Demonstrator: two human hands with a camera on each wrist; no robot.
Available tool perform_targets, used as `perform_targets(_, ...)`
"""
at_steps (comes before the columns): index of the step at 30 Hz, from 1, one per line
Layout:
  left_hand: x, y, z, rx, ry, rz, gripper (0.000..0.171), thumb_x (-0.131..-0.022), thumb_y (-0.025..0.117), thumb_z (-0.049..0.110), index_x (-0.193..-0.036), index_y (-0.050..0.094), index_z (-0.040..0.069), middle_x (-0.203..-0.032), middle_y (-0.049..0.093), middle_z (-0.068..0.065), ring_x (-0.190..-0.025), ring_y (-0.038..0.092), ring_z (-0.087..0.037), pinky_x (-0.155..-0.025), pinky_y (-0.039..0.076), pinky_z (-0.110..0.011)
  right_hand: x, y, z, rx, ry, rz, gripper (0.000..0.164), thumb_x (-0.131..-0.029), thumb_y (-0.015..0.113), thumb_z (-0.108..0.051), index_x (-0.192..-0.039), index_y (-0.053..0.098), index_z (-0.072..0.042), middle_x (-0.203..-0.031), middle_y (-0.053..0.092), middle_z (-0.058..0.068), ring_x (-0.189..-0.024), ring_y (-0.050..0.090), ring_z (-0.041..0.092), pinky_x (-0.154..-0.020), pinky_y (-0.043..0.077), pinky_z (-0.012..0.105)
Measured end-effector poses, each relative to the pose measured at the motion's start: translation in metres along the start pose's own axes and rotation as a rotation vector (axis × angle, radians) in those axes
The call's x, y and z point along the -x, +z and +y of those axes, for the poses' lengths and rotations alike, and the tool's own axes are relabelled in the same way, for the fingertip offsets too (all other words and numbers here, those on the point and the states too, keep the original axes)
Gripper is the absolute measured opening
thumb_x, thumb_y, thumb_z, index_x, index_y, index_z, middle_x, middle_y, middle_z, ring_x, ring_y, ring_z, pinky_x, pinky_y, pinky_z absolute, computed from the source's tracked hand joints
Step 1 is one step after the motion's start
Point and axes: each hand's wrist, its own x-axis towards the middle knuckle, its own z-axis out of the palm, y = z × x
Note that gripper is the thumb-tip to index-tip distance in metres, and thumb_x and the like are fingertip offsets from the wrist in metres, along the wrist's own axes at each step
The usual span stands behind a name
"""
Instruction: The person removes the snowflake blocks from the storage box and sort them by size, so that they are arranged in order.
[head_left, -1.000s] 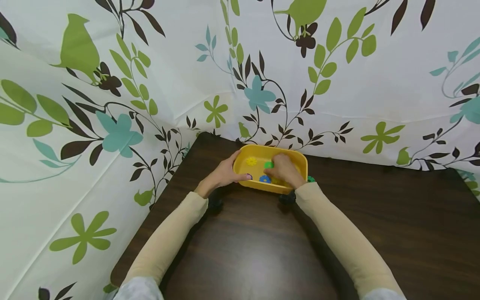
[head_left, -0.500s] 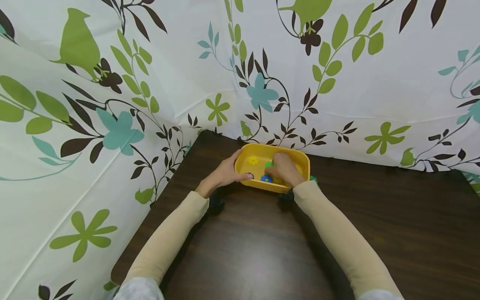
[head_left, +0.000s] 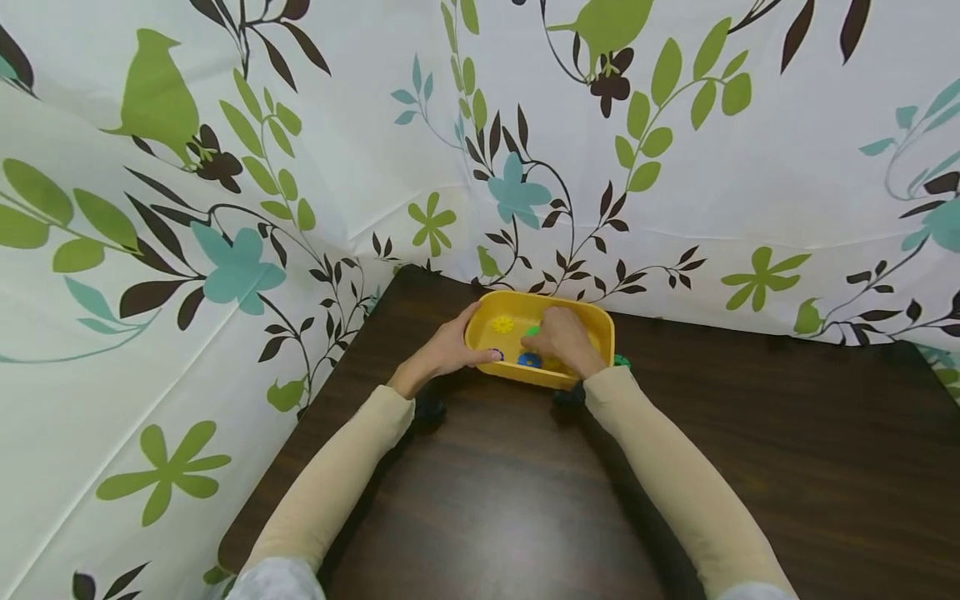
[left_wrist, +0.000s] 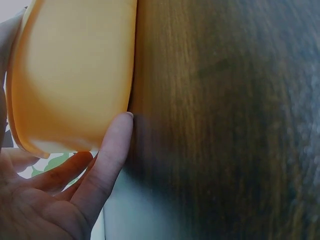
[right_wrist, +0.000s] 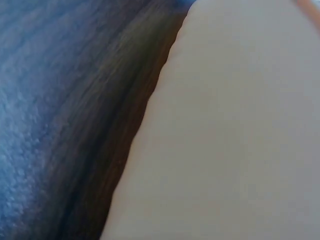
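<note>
A yellow plastic tub [head_left: 525, 377] stands at the far side of the dark table in the head view. My left hand [head_left: 450, 346] grips its left end, thumb over the near rim; in the left wrist view the fingers [left_wrist: 112, 155] lie against the outer wall. My right hand [head_left: 566, 340] reaches down inside the tub with bent fingers, and its fingertips are hidden. Beside it lies a green piece [head_left: 532, 331]; whether it is held cannot be seen. A yellow flower-shaped piece [head_left: 502, 324], a blue one [head_left: 529, 360] and a purple one [head_left: 497, 355] lie in the tub.
A green piece [head_left: 622, 361] shows just outside the tub's right end. Behind the table [head_left: 480, 500] hangs a patterned cloth [head_left: 675, 225], close to the tub. The right wrist view is mostly filled by a beige sleeve [right_wrist: 215, 130].
My right hand has shifted slightly left within the tub. The left hand keeps its place on the tub's end, and the tub stays put.
</note>
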Motion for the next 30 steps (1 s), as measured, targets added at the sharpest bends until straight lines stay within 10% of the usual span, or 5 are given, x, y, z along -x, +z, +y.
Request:
perform_targets(12,0.001,-0.002,-0.006,-0.005,0.009,0.021,0.118,-0.09,0.088,0.051,-0.177,0.014,0.02,-0.159,0.053,-0.02,-0.096,0.071,-0.026,-0.083,0.065,-0.034,0.018,-0.011,-0.002,-0.045,-0.1,0.108,0.041,-0.087,0.079,-0.029,-0.066,0.048,-0.012,-0.063,0.038,-0.001,-0.057,0.038,0.014,-0.054,0.031,0.026)
perform_targets(21,0.0,-0.002,-0.006,0.005,0.015,0.015,0.118,-0.09,0.088,0.049,-0.177,0.014,0.02,-0.162,0.051,-0.021,-0.1,0.071,-0.029,-0.083,0.066,-0.034,0.041,-0.026,0.005,-0.102,-0.096,0.159,0.052,-0.088,0.079,-0.031,-0.125,0.071,0.005,-0.124,0.07,0.02,-0.101,0.061,0.03,-0.089,0.057,0.04)
perform_targets(30,-0.004,0.001,-0.002,-0.003,0.012,0.012,0.118,-0.091,0.088,0.049,-0.177,0.013,0.022,-0.16,0.053,-0.02,-0.102,0.069,-0.029,-0.082,0.066,-0.034,0.065,-0.046,0.03,-0.137,-0.127,0.249,0.051,-0.086,0.077,-0.027,-0.125,0.073,0.007,-0.127,0.071,0.024,-0.107,0.065,0.036,-0.095,0.059,0.05)
